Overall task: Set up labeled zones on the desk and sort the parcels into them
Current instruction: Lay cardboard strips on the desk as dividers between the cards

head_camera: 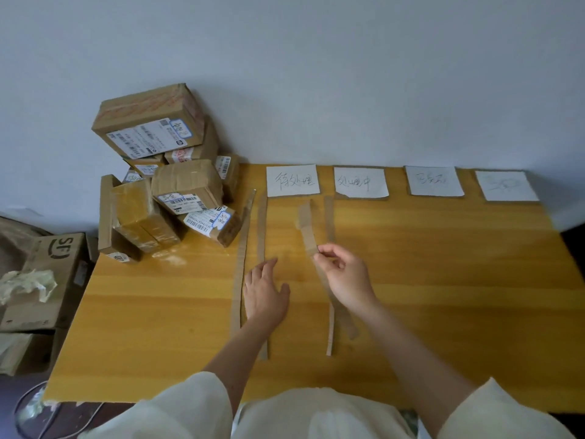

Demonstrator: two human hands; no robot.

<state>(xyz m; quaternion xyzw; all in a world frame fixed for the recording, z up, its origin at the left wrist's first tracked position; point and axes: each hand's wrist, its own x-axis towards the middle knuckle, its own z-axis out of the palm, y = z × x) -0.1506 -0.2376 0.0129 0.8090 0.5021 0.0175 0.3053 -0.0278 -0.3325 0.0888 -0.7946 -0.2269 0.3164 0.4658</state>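
Several white paper labels with handwriting lie along the desk's back edge, the leftmost (292,180) beside a second (361,182), a third (434,180) and a fourth (506,186). Long cardboard strips (240,264) lie lengthwise on the yellow desk (443,280). My right hand (345,277) pinches one cardboard strip (306,226) and holds it lifted over the desk. My left hand (264,293) rests flat on the desk between two strips, fingers straight. A heap of brown taped parcels (167,185) sits at the back left corner.
Left of the desk, on the floor, stands a cardboard box (53,274) printed "SF" with crumpled paper (25,285) on it. The grey wall runs right behind the labels and parcels. The desk's front edge is at my lap.
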